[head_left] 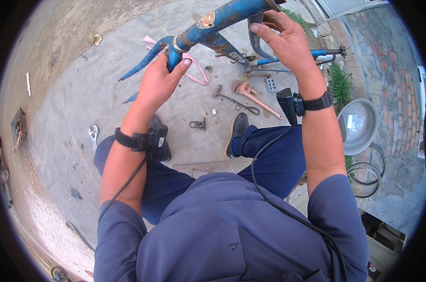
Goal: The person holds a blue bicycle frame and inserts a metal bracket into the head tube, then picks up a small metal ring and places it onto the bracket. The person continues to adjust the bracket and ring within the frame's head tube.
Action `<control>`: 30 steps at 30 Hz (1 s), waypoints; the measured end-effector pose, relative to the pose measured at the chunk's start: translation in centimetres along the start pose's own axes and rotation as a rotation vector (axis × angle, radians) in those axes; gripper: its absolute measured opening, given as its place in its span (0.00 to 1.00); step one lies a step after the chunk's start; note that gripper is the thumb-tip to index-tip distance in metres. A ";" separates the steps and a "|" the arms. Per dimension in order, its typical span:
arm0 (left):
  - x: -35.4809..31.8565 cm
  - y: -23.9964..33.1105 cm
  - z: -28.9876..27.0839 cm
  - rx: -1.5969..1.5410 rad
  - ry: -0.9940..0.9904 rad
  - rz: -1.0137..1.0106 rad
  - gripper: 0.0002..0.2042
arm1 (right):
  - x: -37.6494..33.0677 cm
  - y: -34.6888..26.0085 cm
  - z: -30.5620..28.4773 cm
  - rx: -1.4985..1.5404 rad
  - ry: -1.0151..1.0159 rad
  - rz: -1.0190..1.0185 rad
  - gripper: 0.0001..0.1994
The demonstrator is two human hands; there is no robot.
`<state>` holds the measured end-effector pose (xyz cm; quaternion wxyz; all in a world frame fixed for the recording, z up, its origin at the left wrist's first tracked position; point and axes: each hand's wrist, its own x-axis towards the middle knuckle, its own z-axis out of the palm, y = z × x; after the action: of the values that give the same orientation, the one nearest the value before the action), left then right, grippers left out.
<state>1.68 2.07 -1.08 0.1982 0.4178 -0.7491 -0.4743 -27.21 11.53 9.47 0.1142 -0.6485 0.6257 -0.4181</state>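
A worn blue bicycle frame (222, 21) is tilted up in front of me, its head tube slanting from lower left to upper right. At its lower end is the blue bicycle fork (149, 57), still seated against the head tube. My left hand (159, 80) is closed around the fork just below the crown, thumb along one blade. Near the upper end, my right hand (288, 40) grips a dark grey curved tube (256, 40) beside the head tube; some of its fingers are hidden behind. The rear of the frame reaches away to the right.
On the grey ground sheet lie a hammer (217, 92), a reddish pipe wrench (255, 96), a pedal (271, 84), a metal bracket (198, 124), a pink strap (196, 77) and an adjustable wrench (93, 134). A metal basin (363, 124) stands right, by a brick wall (401, 98).
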 end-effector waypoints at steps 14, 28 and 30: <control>1.8 3.5 -2.6 0.368 0.603 0.537 0.29 | 2.2 0.1 -0.1 0.161 -0.072 0.219 0.14; 6.3 5.8 0.2 0.146 0.319 0.519 0.15 | 3.6 1.9 -0.2 0.293 -0.015 0.119 0.18; 6.3 5.5 0.4 0.096 0.313 0.474 0.16 | 2.7 2.8 -0.4 0.274 0.045 0.098 0.19</control>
<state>-4.63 -1.69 2.95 0.3969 0.3082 -0.8076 -0.3085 -29.84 8.76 8.96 0.2080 -0.5862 0.5958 -0.5080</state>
